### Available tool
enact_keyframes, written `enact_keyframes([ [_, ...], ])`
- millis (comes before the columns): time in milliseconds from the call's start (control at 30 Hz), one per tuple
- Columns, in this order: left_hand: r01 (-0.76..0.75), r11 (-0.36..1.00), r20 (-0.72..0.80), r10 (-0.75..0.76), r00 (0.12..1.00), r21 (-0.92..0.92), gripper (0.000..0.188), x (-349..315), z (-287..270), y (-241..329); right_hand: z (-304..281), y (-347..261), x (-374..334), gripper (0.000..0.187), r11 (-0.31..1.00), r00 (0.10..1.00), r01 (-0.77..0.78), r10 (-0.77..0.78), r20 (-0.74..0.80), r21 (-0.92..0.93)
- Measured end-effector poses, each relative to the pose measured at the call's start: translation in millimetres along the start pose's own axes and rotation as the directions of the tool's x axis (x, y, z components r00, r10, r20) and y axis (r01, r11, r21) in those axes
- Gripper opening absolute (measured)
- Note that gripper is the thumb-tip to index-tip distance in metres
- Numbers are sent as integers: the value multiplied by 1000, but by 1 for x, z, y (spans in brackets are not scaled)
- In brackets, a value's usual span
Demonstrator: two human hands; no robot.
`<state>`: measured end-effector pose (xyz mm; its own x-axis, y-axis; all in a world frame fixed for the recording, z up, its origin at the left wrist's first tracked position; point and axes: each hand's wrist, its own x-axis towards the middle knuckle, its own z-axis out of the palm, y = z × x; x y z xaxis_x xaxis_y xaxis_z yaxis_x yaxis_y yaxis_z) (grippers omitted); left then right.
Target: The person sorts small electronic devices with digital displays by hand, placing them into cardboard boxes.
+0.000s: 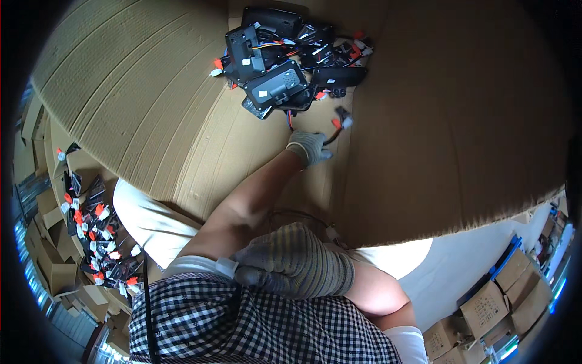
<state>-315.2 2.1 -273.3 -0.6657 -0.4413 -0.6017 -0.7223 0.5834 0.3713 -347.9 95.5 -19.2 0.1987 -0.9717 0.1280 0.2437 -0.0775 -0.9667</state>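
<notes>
My left hand (309, 148), in a pale knit glove, reaches out over the cardboard with its fingers closed round a wire cable (331, 139). Red and white connectors (341, 123) hang at the cable's far end. Coloured wires (290, 120) run between this hand and the pile of black plastic units (276, 85). Close to my body, my right hand (291, 261), in a grey-and-yellow striped glove, is closed. A small white connector (227, 267) sticks out at its thumb. Beyond its knuckles, a thin dark cable (297, 213) lies partly hidden.
A large cardboard sheet (454, 133) bends up on both sides of the pile. At the left, many black parts with red and white connectors (97, 230) lie heaped in a carton. Cardboard boxes (485, 309) stand at the lower right, and more cartons (54, 261) at the far left.
</notes>
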Motion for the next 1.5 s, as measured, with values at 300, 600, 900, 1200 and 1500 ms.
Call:
enact_keyframes([
  [300, -77, 718, -306, -195, 932, -692, 24, -162, -66, -23, 2, -7, -9, 18, 992, 994, -9, 23, 110, -125],
  [600, -237, 612, -434, -194, 880, -755, 44, -284, -65, -32, 6, 5, -5, 13, 907, 975, -204, 224, 12, -367],
  [900, -200, 969, -323, 145, 935, -144, 40, -317, -71, -23, 20, 23, 2, 21, 625, 882, 95, 308, 356, -775],
  [1200, -83, 994, 189, 94, 978, -68, 31, -320, -53, -5, 33, 19, -1, 30, 673, 532, -55, 645, 548, -738],
  [1500, 62, 697, -335, -419, 844, -714, 37, -259, -41, -125, 48, 23, -10, 19, 954, 483, -164, 300, 822, -252],
])
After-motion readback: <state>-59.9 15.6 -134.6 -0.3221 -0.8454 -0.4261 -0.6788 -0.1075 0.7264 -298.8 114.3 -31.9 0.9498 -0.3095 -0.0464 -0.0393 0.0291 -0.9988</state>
